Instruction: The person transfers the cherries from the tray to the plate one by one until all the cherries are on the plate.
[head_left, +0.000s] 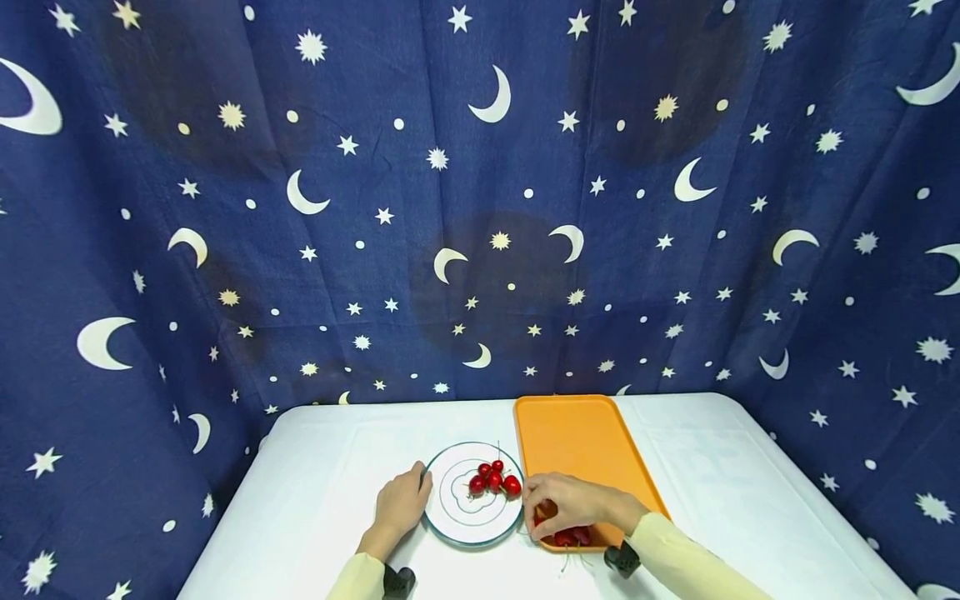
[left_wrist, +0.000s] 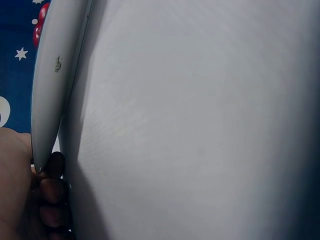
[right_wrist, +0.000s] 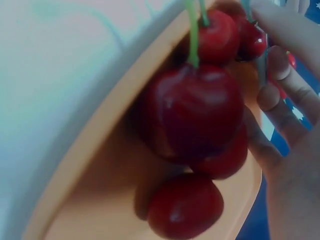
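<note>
My left hand [head_left: 402,502] grips the left edge of a white plate [head_left: 450,521] with a teal rim. In the left wrist view the thumb lies over the rim and the curled fingers [left_wrist: 52,190] are below it; the plate is tilted in that view. Several red cherries [head_left: 495,482] with stems rest on the plate's right half. At the near left corner of an orange tray [head_left: 577,433], my right hand [head_left: 566,502] pinches a cherry [right_wrist: 251,42], partly hidden by the fingers. Other dark red cherries [right_wrist: 195,112] lie in the tray beside that hand.
A white-covered table [head_left: 322,450] bears the plate and, to its right, the tray. Cherry stems [head_left: 566,560] hang over the tray's near edge. A dark blue curtain [head_left: 390,267] with moons and stars surrounds the table's back and sides.
</note>
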